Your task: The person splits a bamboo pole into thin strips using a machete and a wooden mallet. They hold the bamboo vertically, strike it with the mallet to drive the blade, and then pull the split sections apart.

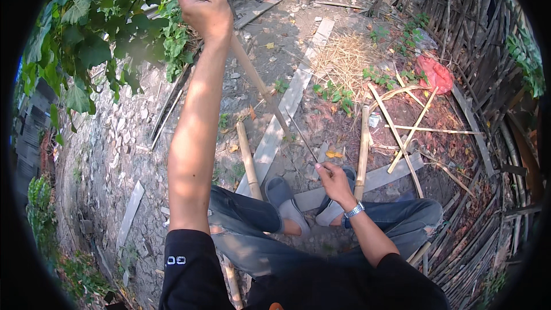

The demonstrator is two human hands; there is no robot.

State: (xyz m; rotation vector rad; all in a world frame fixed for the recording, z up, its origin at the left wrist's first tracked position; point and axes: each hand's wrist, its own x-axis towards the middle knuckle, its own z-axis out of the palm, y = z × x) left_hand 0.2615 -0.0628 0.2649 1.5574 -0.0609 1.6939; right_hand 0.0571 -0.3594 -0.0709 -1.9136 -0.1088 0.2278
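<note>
My left hand (205, 11) is raised at the upper left, its fingers closed around the top of a long bamboo strip (252, 72). The strip slants down to the right, and its lower end is near the ground in front of my feet. In my right hand (334, 182), low over my right foot, is a thin dark rod-like tool (304, 139). It points up and left, its tip close to the strip; whether they touch I cannot tell. My fingers hide the tool's near end, and its exact kind does not show.
Two bamboo poles (363, 149) (247, 152) flank my slippered feet. Grey boards (295, 89) lie on the dirt, with a straw heap (347, 54) beyond. At the right are crossed bamboo strips (410, 132), a red plastic bag (434, 74) and a stick fence (459, 6). Leafy vines (97, 34) hang at left.
</note>
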